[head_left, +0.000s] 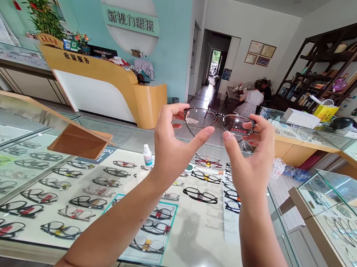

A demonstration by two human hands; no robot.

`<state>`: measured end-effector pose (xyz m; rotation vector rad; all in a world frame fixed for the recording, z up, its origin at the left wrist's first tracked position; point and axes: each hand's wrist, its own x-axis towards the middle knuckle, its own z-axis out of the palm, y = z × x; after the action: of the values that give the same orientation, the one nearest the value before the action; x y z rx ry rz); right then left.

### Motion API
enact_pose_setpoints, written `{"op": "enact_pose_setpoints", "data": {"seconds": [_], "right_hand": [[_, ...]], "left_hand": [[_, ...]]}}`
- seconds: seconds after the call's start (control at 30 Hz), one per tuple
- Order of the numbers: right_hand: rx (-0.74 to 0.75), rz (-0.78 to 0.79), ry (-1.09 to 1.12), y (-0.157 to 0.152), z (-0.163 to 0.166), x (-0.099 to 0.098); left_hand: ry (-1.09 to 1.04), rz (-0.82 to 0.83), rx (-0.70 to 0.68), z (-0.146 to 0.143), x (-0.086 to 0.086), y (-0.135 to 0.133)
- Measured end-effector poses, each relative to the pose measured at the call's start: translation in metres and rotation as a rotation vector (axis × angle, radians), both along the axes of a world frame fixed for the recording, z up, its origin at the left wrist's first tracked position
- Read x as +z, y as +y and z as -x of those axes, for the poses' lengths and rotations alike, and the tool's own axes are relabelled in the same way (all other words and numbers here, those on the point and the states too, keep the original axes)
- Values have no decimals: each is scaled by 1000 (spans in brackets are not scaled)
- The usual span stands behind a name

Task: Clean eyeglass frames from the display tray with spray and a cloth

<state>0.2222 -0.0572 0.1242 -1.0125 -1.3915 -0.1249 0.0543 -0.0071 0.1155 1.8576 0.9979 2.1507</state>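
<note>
A pair of dark-framed glasses (219, 115) is held up level above the display case, with clear lenses and red lettering on the right lens. My left hand (177, 138) is closed on the left side of the frame, its thumb below and fingers behind. On the opposite side my right hand (250, 151) grips the frame in the same way. Beneath both arms, several rows of glasses (200, 195) lie inside the glass display case (193, 253). A small white spray bottle (148, 155) stands near the left wrist.
A wood-framed mirror or panel (80, 140) leans over the case at left. Behind it stands a curved yellow counter (106, 77). More glass cases (337, 222) flank the right side, with a white box (302, 118) on one. Two people (253, 101) sit at a table in the back.
</note>
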Motion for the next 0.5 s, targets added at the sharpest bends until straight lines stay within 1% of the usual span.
{"op": "enact_pose_setpoints", "data": {"seconds": [0.17,0.33,0.5], "right_hand": [[14,-14,-3,1,-1,0],[6,16,-17,2,-1,-1],[-6,-21,-38,-6,1,2]], "left_hand": [[47,-46,45,2,-2,2],[100,-115,132,3,-3,2],[85,-201,181,2,-2,-3]]}}
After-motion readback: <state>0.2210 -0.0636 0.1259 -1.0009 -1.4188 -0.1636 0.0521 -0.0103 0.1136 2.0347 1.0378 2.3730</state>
